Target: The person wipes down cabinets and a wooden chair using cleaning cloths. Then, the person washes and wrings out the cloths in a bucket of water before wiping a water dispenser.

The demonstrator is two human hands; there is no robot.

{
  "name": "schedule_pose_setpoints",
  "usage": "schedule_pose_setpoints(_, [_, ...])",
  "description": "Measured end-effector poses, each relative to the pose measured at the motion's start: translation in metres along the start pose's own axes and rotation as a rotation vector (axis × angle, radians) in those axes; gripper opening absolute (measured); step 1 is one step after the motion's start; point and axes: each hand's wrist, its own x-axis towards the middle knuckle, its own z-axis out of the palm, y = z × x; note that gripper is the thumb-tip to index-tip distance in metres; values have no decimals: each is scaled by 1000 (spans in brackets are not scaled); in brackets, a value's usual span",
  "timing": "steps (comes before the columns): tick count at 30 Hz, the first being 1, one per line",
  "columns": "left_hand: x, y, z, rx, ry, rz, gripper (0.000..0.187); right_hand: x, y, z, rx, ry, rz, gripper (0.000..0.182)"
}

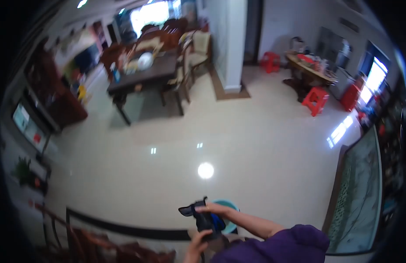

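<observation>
At the bottom middle of the head view, a black object with a blue part [204, 222] is between my hands. It has a dark flap at its far left end; its exact kind I cannot make out. My left hand [197, 244] grips its lower end, thumb on top. My right hand [211, 208] lies over its upper part, fingers closed around it. Beneath my right forearm a turquoise basin [229, 204] shows in part, its inside mostly hidden by the arm and the black object.
Dark wooden railing [93, 239] runs along the lower left, by a black floor border [137, 229]. A glass panel [356, 193] stands at right. Farther off are a dark table [154, 72], a white pillar [233, 52], red stools [316, 101] and a wooden tea table [306, 63].
</observation>
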Motion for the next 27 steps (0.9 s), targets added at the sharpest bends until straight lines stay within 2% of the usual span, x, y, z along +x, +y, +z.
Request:
schedule_pose_setpoints(1, [-3,9,-14,51,46,111,32,16,-3,9,-23,39,-65,46])
schedule_pose_setpoints(2, [-11,30,-4,139,53,324,36,29,-12,16,-48,68,-125,45])
schedule_pose_setpoints(3, [3,41,-41,164,116,320,41,51,-16,16,42,94,-69,46])
schedule_pose_setpoints(4, [-1,65,-28,32,176,411,44,86,-10,14,81,206,-141,47])
schedule_pose_setpoints(5, [7,81,-41,-6,267,498,42,121,-11,1,-138,258,-213,48])
schedule_pose_setpoints(6, [12,103,-51,-42,356,613,37,154,-14,-4,-184,330,-253,47])
schedule_pose_setpoints(7, [9,136,-57,-140,287,675,33,163,-63,11,-312,231,-265,46])
schedule_pose_setpoints(8, [8,169,-77,-186,308,740,31,189,-86,14,-207,182,-126,41])
schedule_pose_setpoints(10, [-3,254,-77,-167,367,845,32,249,-126,20,-357,112,-123,39])
schedule_pose_setpoints(12, [3,328,-104,-55,452,874,36,319,-156,23,-478,133,-244,36])
schedule_pose_setpoints(13, [7,362,-117,-8,487,881,38,355,-173,27,-487,137,-223,38])
schedule_pose_setpoints(14, [10,390,-147,114,439,822,47,383,-196,24,-702,208,-216,36])
schedule_pose_setpoints(15, [-11,396,-132,205,423,750,50,380,-207,34,-678,208,-358,34])
schedule_pose_setpoints(16, [-18,428,-126,304,394,685,53,405,-227,41,-654,213,-514,33])
schedule_pose_setpoints(17, [-22,453,-125,266,373,685,54,428,-246,46,-802,240,-391,29])
schedule_pose_setpoints(18, [-27,473,-120,221,356,684,55,458,-264,50,-784,180,-303,32])
schedule_pose_setpoints(20, [-34,501,-127,75,324,672,58,509,-284,84,-104,60,-80,34])
schedule_pose_setpoints(22, [-41,525,-142,-112,279,642,60,560,-296,110,57,-67,-7,32])
schedule_pose_setpoints(23, [-45,538,-151,-259,304,681,62,587,-302,123,179,-71,108,31])
schedule_pose_setpoints(25, [-57,566,-178,-320,296,806,53,641,-319,153,490,-98,253,28])
schedule_pose_setpoints(27, [-73,599,-212,-296,313,941,39,693,-326,162,553,-174,230,27])
